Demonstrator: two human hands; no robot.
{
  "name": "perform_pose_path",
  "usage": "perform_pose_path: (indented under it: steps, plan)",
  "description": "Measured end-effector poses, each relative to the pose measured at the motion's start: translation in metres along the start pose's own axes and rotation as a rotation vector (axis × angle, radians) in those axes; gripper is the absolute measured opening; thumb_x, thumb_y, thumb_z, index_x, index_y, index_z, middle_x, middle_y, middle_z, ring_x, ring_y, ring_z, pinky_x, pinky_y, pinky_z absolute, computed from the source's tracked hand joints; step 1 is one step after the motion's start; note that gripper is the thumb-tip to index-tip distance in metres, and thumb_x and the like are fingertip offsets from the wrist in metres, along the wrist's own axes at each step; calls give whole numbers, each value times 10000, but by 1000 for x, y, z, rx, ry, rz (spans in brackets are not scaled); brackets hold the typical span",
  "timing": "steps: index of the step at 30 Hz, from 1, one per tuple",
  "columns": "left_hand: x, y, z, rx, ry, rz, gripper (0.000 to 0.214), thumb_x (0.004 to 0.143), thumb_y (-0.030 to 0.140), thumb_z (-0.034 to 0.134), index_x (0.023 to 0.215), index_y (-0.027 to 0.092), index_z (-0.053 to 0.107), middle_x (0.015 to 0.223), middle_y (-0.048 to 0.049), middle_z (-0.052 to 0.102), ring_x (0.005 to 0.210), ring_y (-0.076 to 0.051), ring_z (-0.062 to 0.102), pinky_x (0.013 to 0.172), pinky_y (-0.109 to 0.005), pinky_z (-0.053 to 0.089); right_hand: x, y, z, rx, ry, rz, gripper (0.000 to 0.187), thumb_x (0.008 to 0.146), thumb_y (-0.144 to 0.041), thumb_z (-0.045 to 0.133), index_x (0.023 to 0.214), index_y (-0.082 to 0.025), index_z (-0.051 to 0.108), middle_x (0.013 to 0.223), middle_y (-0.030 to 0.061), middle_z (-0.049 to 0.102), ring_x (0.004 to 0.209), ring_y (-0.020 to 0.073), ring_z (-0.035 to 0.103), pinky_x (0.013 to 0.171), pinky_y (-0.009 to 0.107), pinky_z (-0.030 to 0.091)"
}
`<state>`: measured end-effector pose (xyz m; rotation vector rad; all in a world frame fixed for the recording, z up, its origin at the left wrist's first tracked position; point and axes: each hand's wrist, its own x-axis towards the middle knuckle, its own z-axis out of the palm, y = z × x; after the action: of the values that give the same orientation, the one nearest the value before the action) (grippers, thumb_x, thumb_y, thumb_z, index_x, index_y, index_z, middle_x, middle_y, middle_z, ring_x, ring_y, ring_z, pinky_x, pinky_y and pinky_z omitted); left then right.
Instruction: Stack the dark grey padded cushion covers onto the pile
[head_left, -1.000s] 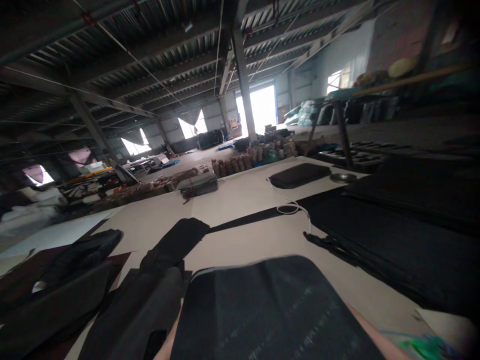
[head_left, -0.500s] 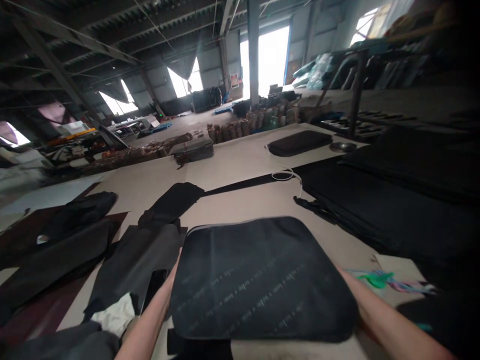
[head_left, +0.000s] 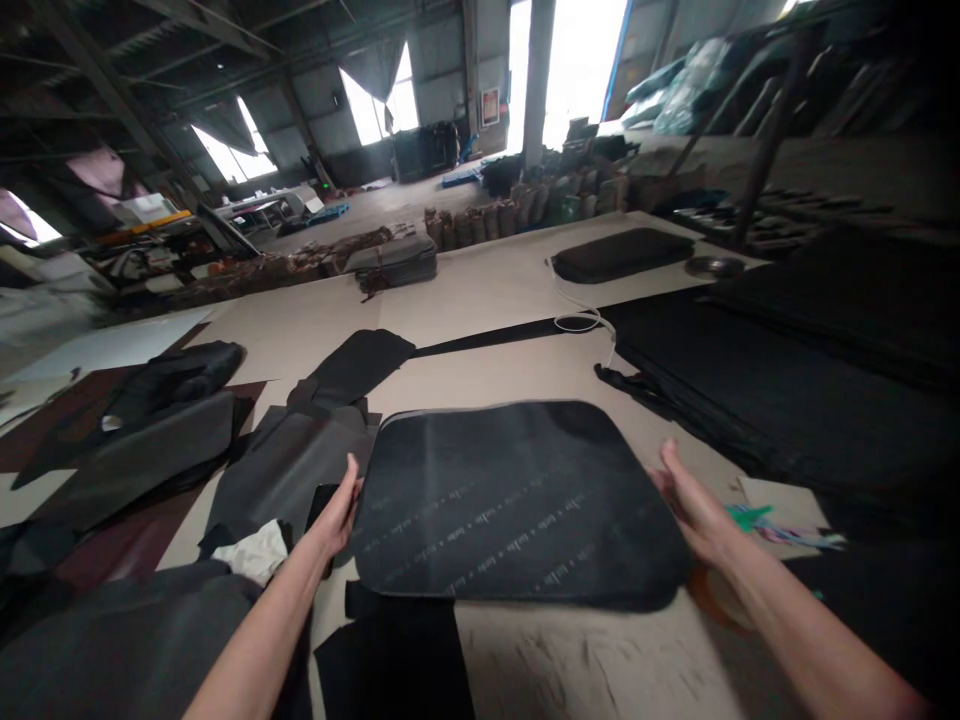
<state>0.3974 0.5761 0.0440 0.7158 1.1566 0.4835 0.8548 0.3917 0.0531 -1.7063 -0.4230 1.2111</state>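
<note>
A large black padded panel [head_left: 510,500] with rounded corners and faint lines of printed text lies flat on the pale table [head_left: 480,300] right in front of me. My left hand [head_left: 339,512] touches its left edge, fingers stretched out. My right hand [head_left: 690,505] is at its right edge, fingers apart, holding nothing.
Dark fabric pieces [head_left: 300,460] and a white scrap [head_left: 259,550] lie to the left. A big stack of black sheets [head_left: 795,400] fills the right side. A second black pad [head_left: 622,254], a white cord [head_left: 581,315], a tied bundle [head_left: 397,265] and a metal disc [head_left: 714,266] sit farther back.
The view tilted down. The black panel went from held up between my hands to lying flat on the table, and both hands have come off it to its edges.
</note>
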Motion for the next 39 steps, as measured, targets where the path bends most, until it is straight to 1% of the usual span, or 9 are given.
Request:
perform_pose_path:
  steps: [2,4,6,14,19,23,31,36,39]
  plan:
    - [-3,-1,5,-4,-6,23,762,778,778,533,1182,144,652,1002,-140,756,919,-253,725,787,-328,582,-2,5,1,116,-125,97,709,881,-770,409,1069,-146,687,1031,197,723,947,296,710,741,329,560]
    - [-9,0,12,33,14,59,723,779,718,608,1226,151,628,1076,-151,739,951,-247,716,824,-329,574,-6,9,5,160,-199,141,576,811,-638,670,1162,-181,652,1053,169,734,932,300,718,747,330,574]
    - [-19,4,21,103,36,127,690,780,650,669,1253,151,609,1122,-157,723,967,-247,708,833,-324,568,-9,12,10,116,-201,127,572,753,-498,792,1211,-198,626,1054,145,742,886,295,727,756,352,594]
    - [-50,19,41,450,45,337,618,689,476,829,1189,161,648,1172,-111,714,1046,-281,673,843,-322,553,-7,25,6,53,-121,205,496,748,-488,794,1116,-178,672,954,153,760,739,293,733,681,378,621]
    - [-28,1,27,136,6,82,564,678,461,839,1090,114,670,1013,-157,746,806,-254,723,743,-355,591,-2,25,3,33,-146,237,501,730,-499,806,1067,-148,687,905,166,760,712,293,731,704,388,620]
    - [-18,-4,25,120,16,79,520,672,422,844,1056,117,671,931,-146,756,730,-244,725,698,-360,602,-3,23,3,29,-155,226,533,723,-517,807,1064,-125,686,890,173,758,719,312,734,704,405,619]
    - [-60,-16,46,188,87,185,595,656,401,868,1143,151,636,1044,-140,747,864,-277,732,736,-343,597,-36,15,3,147,-166,118,672,743,-427,819,1322,-210,556,1061,137,744,786,283,737,697,375,622]
    - [-76,-39,44,100,246,110,662,641,407,880,1193,192,585,1033,-120,744,824,-253,737,725,-334,596,-55,11,4,133,-167,81,788,714,-425,844,1391,-281,468,1112,99,733,862,294,733,750,407,625]
    - [-77,-45,40,40,251,29,684,665,419,859,1248,223,561,1026,-99,746,830,-254,741,725,-337,597,-60,17,3,73,-117,76,795,704,-470,837,1386,-281,474,1079,80,744,865,294,734,751,405,625]
